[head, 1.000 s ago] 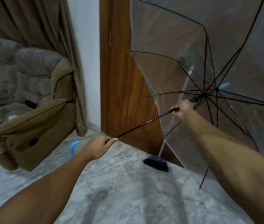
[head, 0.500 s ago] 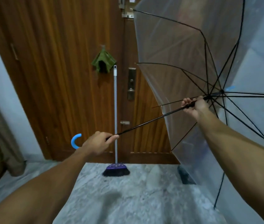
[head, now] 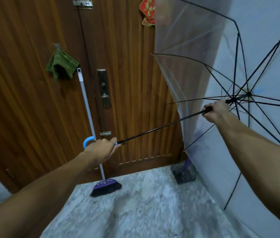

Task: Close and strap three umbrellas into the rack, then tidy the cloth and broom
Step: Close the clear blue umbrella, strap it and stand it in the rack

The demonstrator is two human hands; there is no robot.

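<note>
Overhead, both hands grip a clear-canopied, thin black-ribbed umbrella.

We take the wooden door as our landmark; it fills the left and centre of the view, with vertical grain. On it, near its middle, we note a dark metal lock plate with a lever. Below that plate sits a small metal latch. At the door's top edge we see a metal bolt. A red ornament hangs at its upper right. Marble floor runs from the door's foot. A pale wall stands right of the door.
</note>
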